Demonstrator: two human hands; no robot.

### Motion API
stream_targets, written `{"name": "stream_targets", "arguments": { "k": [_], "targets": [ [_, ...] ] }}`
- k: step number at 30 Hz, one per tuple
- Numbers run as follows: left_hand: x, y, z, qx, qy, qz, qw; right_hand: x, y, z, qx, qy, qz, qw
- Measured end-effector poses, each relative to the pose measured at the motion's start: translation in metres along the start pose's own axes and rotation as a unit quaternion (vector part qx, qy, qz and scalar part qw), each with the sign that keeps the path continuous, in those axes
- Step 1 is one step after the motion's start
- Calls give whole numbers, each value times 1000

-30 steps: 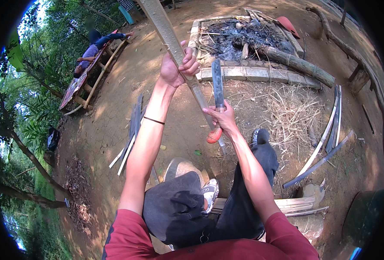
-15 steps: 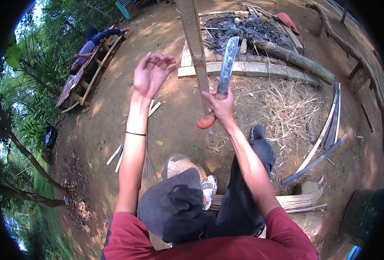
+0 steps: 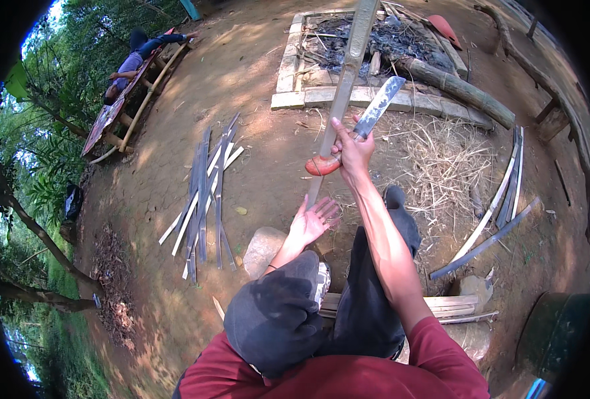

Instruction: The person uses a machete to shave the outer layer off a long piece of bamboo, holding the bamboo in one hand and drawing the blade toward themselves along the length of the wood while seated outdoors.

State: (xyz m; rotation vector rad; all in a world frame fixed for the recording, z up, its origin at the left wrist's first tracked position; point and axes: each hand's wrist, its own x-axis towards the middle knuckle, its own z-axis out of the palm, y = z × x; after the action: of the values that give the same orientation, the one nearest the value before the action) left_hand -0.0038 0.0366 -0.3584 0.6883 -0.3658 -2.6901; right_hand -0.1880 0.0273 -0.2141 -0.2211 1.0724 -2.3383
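My right hand (image 3: pixel 357 150) is closed round the handle of a machete (image 3: pixel 381 106). Its worn blade points away and to the right, and the red butt of the handle sticks out on the left. A long bamboo strip (image 3: pixel 349 70) runs from the top edge down past this hand. The thumb lies against the strip, so the hand seems to steady it too. My left hand (image 3: pixel 313 223) is by the strip's lower end, palm up with its fingers spread. Whether it touches the strip I cannot tell.
Split bamboo strips (image 3: pixel 205 193) lie on the dirt to the left, and more strips (image 3: pixel 504 186) at the right. Beyond is a stone-edged fire pit (image 3: pixel 288 100) with a bamboo log (image 3: pixel 458 90). Pale shavings (image 3: pixel 448 163) cover the ground. A person (image 3: pixel 130 65) lies on a bench.
My left hand has dropped from beside the strip's upper part to its lower end. My right hand has risen slightly to the right, and the machete and strip now lean further right.
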Motion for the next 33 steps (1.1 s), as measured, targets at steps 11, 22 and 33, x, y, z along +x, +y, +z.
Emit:
{"name": "stream_targets", "arguments": {
  "k": [11,22,33],
  "targets": [
    [15,59,30,-106,-49,205,972,13,-19,-18,-13,42,-82,996],
    [-39,136,148,120,-144,385,904,9,10,-32,104,28,114,988],
    [-73,187,235,178,63,612,768,-35,50,-25,141,-7,470,871]
  ]
}}
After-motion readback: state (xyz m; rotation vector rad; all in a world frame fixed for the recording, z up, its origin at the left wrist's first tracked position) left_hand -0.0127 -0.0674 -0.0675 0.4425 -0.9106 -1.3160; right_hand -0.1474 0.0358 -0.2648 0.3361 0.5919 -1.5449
